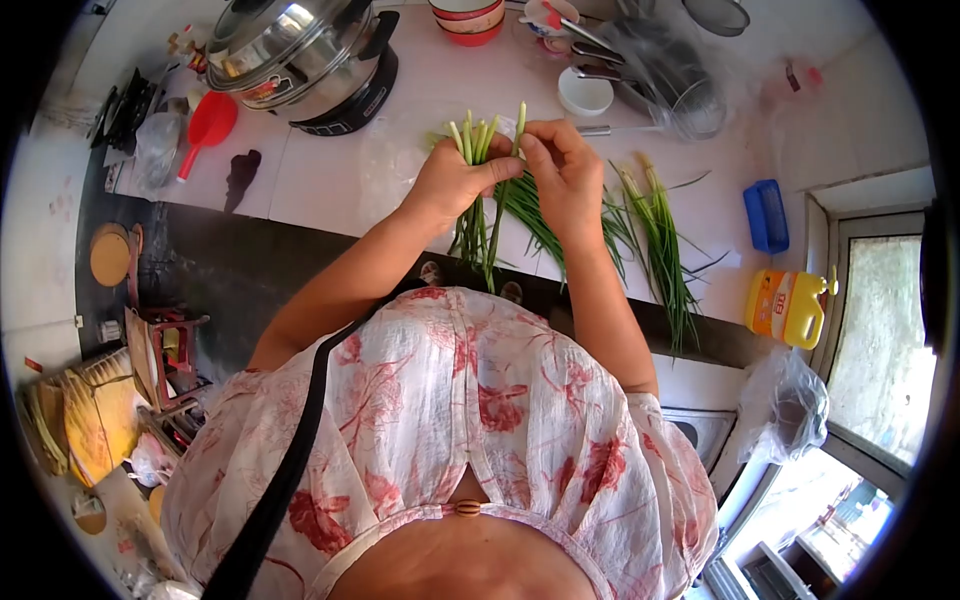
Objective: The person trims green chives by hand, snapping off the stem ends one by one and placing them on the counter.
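My left hand is wrapped round a bunch of green onions, their pale ends pointing up and away from me and their green leaves hanging toward the counter's front edge. With thumb and fingers, my right hand pinches a single green onion just right of the bunch. Beneath and between my hands, more green leaves lie on the counter. Another loose heap of green onions rests to the right of my right wrist, some tips reaching over the front edge.
On the pale counter stand a steel steamer pot at back left, a red ladle, a white bowl and bagged pans. At right are a blue basket and a yellow jug.
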`<state>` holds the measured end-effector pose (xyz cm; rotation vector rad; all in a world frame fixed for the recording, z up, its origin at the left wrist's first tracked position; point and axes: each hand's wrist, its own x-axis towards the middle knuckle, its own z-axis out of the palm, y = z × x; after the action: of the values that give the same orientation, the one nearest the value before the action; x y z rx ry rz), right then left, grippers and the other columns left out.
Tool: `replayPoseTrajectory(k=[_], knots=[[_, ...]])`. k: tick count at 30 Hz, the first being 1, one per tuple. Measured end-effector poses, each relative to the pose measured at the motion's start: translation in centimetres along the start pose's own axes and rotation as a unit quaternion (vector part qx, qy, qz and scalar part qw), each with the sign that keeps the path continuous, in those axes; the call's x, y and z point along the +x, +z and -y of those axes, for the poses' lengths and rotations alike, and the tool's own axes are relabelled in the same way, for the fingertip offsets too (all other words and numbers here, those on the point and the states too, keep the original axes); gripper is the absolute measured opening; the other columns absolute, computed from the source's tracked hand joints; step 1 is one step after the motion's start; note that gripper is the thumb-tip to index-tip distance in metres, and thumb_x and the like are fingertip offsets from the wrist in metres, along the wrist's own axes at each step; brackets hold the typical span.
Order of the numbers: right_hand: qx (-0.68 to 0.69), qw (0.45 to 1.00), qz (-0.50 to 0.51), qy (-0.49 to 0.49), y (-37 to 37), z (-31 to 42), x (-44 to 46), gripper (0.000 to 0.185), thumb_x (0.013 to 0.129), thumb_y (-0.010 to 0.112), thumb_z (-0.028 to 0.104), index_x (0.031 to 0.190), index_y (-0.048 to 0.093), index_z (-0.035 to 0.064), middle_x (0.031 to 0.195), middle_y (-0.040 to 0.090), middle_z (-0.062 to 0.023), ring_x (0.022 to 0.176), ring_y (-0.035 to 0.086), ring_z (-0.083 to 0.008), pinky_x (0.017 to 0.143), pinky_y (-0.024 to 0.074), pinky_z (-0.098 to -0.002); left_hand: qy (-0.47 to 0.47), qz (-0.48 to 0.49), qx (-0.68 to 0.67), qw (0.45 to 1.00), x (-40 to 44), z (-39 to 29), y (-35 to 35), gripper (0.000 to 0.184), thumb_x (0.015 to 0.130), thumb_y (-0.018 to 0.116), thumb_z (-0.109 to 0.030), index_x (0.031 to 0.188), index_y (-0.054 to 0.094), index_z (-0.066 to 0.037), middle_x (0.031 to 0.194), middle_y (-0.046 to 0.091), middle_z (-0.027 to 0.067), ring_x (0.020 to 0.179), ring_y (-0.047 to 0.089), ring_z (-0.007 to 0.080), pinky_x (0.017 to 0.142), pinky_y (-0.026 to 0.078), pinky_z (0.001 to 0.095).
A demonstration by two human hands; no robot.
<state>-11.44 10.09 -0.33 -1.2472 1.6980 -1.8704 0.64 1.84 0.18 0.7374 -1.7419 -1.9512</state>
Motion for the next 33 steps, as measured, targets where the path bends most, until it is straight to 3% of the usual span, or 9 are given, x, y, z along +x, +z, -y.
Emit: replayPoseTrajectory(k=[4, 9, 15, 22, 27, 33], knots=[[0.052, 0.998, 0.02, 0.041, -0.1, 0.1, -0.3, 0.007, 0.08, 0.059, 0.001, 0.086, 0.06, -0.0015, 0.073, 0.058, -0.0062, 0.061, 0.058, -0.0125, 0.056, 0.0455, -0.0255, -0.015, -0.032, -0.03, 0.999, -0.1, -0.6, 0.2, 0.018, 0.078, 0.067, -0.012, 0.089, 0.062, 0.002, 0.07, 0.059, 0.0017, 0.054, 0.046, 0.007, 0.049, 0.037, 0.0206], [-0.071, 0.997, 0.034, 0.001, -0.5, 0.0, 0.1, 0.008, 0.076, 0.062, 0.004, 0.081, 0.061, -0.0017, 0.069, 0.059, -0.0102, 0.061, 0.06, -0.0186, 0.056, 0.0458, -0.0287, -0.006, -0.036, -0.031, 0.999, -0.1, -0.2, 0.1, 0.016, 0.077, 0.067, -0.011, 0.087, 0.063, 0.002, 0.068, 0.058, 0.0014, 0.054, 0.046, 0.007, 0.048, 0.036, 0.021], [-0.126, 0.991, 0.025, -0.027, -0.6, 0.7, 0.4, 0.006, 0.072, 0.061, 0.003, 0.077, 0.062, -0.001, 0.067, 0.058, -0.011, 0.058, 0.058, -0.022, 0.055, 0.0455, -0.0304, 0.004, -0.046, 0.009, 0.999, 0.0, -0.1, -0.1, 0.017, 0.077, 0.069, -0.012, 0.087, 0.064, 0.001, 0.066, 0.057, 0.0009, 0.053, 0.045, 0.0067, 0.047, 0.035, 0.021], [-0.058, 0.998, 0.029, 0.023, -0.2, 0.5, 0.0, 0.006, 0.074, 0.062, 0.005, 0.077, 0.061, 0.0002, 0.067, 0.059, -0.0111, 0.059, 0.058, -0.0239, 0.055, 0.0452, -0.031, -0.01, -0.041, -0.008, 0.999, -0.1, -0.2, -0.2, 0.017, 0.077, 0.068, -0.011, 0.088, 0.064, 0.002, 0.069, 0.059, 0.0021, 0.054, 0.046, 0.0068, 0.048, 0.035, 0.0204], [-0.188, 0.977, 0.01, -0.102, -0.5, 1.0, 0.2, 0.004, 0.075, 0.061, 0.005, 0.077, 0.058, 0.0029, 0.071, 0.056, -0.0093, 0.059, 0.056, -0.0288, 0.052, 0.0432, -0.035, -0.002, -0.035, -0.023, 0.999, -0.3, -0.7, -0.1, 0.017, 0.079, 0.065, -0.012, 0.089, 0.064, 0.002, 0.071, 0.061, 0.0036, 0.054, 0.046, 0.0068, 0.048, 0.035, 0.0201], [-0.259, 0.954, -0.036, -0.146, -0.7, 0.6, 0.0, 0.007, 0.075, 0.061, 0.004, 0.077, 0.054, 0.006, 0.071, 0.054, -0.0076, 0.057, 0.055, -0.0276, 0.049, 0.0413, -0.0365, -0.014, 0.009, -0.037, 0.999, -0.4, -1.0, -0.1, 0.02, 0.083, 0.062, -0.014, 0.094, 0.062, 0.002, 0.074, 0.061, 0.0055, 0.055, 0.045, 0.0068, 0.051, 0.035, 0.0192]])
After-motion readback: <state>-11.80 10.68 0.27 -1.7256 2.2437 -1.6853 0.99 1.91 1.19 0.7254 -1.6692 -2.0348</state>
